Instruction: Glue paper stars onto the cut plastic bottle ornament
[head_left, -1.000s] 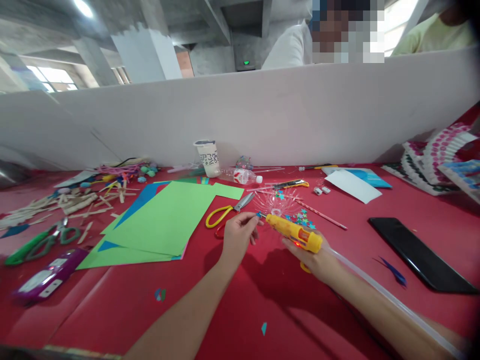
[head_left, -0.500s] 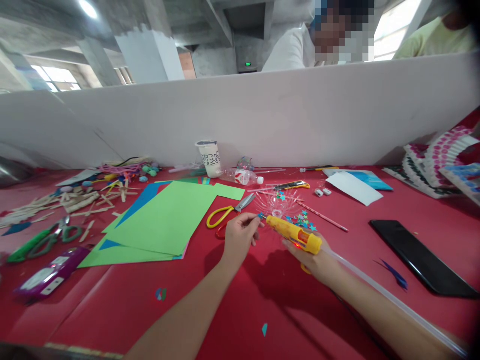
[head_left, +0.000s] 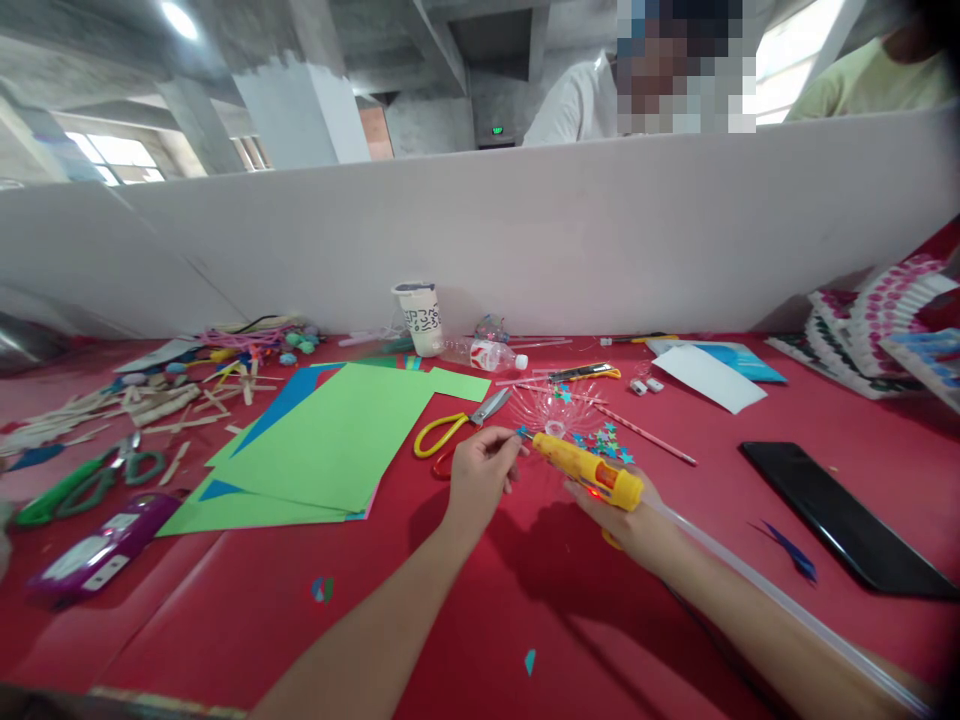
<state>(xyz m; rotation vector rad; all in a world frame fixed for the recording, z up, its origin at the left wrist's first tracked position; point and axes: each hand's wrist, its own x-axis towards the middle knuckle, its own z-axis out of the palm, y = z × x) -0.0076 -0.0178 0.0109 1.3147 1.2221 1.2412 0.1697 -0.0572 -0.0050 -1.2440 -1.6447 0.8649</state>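
Observation:
My right hand point(head_left: 626, 515) is wrapped round a yellow hot glue gun point(head_left: 589, 468); a long clear glue stick point(head_left: 780, 580) trails from its back along my forearm. The gun's nozzle points left, at the fingertips of my left hand point(head_left: 484, 470). Those fingers pinch a small blue paper star point(head_left: 523, 432), which meets or nearly meets the nozzle. Just behind lies a clear plastic piece with splayed strips point(head_left: 555, 410), the cut part of a bottle by its look. Loose blue and green stars point(head_left: 606, 440) are scattered beside it. Scissors with yellow and red handles point(head_left: 457, 422) rest by my left hand.
Green paper sheets point(head_left: 315, 440) lie to the left, with a purple power strip point(head_left: 109, 550) and green-handled scissors point(head_left: 97, 485) beyond. A cup point(head_left: 418, 318), a plastic bottle point(head_left: 484, 353) and a box cutter point(head_left: 585, 372) are farther back. A black phone point(head_left: 840, 515) lies right.
Both hands, the glue gun and the star keep nearly the same place. Across the partition, the person in white has shifted slightly.

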